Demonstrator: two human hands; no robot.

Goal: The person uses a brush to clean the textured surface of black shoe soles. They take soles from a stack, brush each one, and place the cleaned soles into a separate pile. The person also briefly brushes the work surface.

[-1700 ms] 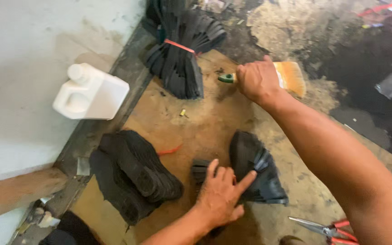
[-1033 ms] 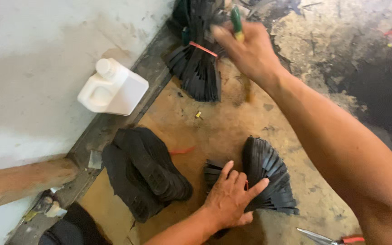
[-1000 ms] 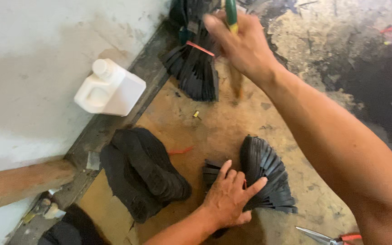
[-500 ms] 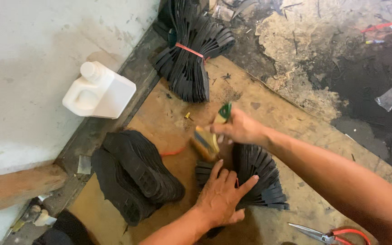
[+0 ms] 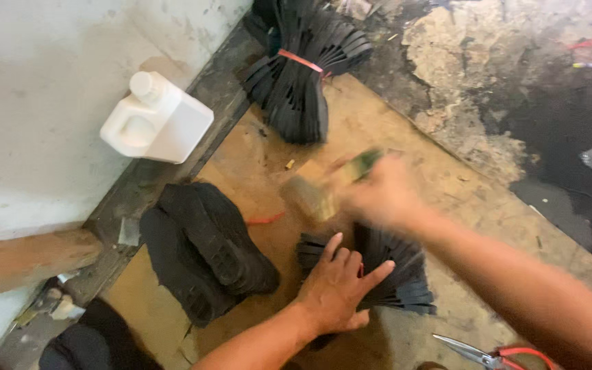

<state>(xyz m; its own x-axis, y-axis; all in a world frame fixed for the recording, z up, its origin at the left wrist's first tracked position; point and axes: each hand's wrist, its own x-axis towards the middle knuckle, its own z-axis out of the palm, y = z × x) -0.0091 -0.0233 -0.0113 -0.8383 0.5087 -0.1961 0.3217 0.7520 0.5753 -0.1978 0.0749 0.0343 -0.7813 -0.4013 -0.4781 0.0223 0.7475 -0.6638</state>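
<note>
On the board (image 5: 440, 199), the fanned strips (image 5: 395, 274) lie under the left hand (image 5: 337, 291), with the brush (image 5: 320, 192) just behind them. The flat pile (image 5: 203, 250) sits to their left — the jug (image 5: 155, 120) farther left, the tied bundle (image 5: 303, 75) behind, the pliers (image 5: 495, 355) nearest, right.

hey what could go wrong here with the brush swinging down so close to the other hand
The brush in the right hand is motion-blurred just above the left hand, which presses the fanned black strips; it could strike those fingers. The scissors lie close by the right forearm and could get knocked.
</note>
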